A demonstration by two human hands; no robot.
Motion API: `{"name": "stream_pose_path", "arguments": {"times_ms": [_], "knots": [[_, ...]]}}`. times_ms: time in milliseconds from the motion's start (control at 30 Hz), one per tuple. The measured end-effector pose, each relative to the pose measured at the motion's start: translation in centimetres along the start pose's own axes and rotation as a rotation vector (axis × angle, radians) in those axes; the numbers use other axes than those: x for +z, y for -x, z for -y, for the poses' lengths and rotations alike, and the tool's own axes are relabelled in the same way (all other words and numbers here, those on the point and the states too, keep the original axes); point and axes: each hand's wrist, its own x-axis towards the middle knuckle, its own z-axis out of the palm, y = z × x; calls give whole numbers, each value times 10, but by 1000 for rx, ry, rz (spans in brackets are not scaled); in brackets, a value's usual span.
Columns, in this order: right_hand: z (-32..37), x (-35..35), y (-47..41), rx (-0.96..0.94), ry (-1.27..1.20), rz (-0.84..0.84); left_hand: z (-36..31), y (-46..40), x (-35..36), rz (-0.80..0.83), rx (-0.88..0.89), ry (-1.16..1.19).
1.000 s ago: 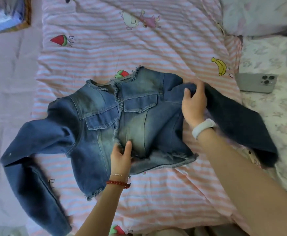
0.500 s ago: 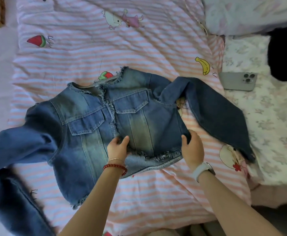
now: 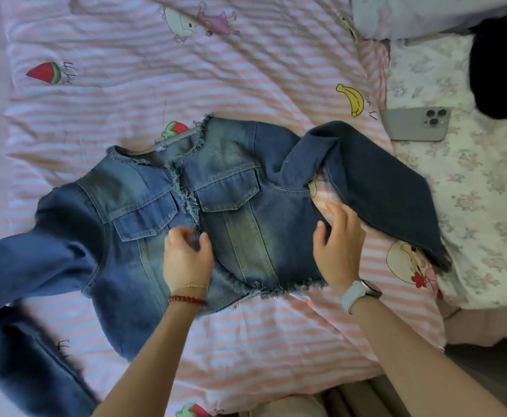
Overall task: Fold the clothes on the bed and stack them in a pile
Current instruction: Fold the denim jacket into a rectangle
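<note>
A cropped blue denim jacket (image 3: 246, 212) with frayed edges lies front up on the pink striped quilt (image 3: 246, 70). Its left sleeve (image 3: 29, 266) runs off to the lower left and its right sleeve (image 3: 381, 188) bends out to the right. My left hand (image 3: 186, 260) sits at the middle of the front, fingers curled and pinching the frayed front edge. My right hand (image 3: 341, 251) rests at the jacket's right side seam. Its thumb is on the denim and its fingers are loosely spread over the quilt.
A grey phone (image 3: 417, 123) lies face down on the floral sheet (image 3: 486, 206) to the right. A black item (image 3: 505, 70) sits at the upper right beside a pale pillow (image 3: 426, 13). The bed's near edge runs along the bottom right.
My right hand let go of the right sleeve near the shoulder, dropped to the hem, then slid up the side seam. The sleeve now lies out to the right. My left hand shifted up the front edge.
</note>
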Motion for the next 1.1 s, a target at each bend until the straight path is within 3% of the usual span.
{"name": "stream_pose_path", "arguments": {"times_ms": [200,500,567,667,767,833,900,967,1033,1100], "knots": [[22,24,-46,180,-159,150,-65,-101,24,108,318,-186],[19,45,-60,225,-263,-8,-128,-215,85,410,666,-723],[18,45,-56,260,-262,-47,-132,-221,82,364,704,-631],[18,44,-52,329,-273,-124,-125,-223,71,130,714,-392],[20,49,-57,419,-239,-99,-116,-216,71,6,698,-458],[18,52,-65,506,-219,-14,-118,-209,79,58,591,-572],[12,46,-70,535,-260,-52,-124,-202,86,77,517,-571],[1,34,-74,500,-281,-207,-131,-188,92,80,612,-499],[-15,20,-78,434,-202,-290,-137,-161,99,184,809,-422],[-33,9,-81,391,-47,-176,-141,-126,110,362,924,-308]]}}
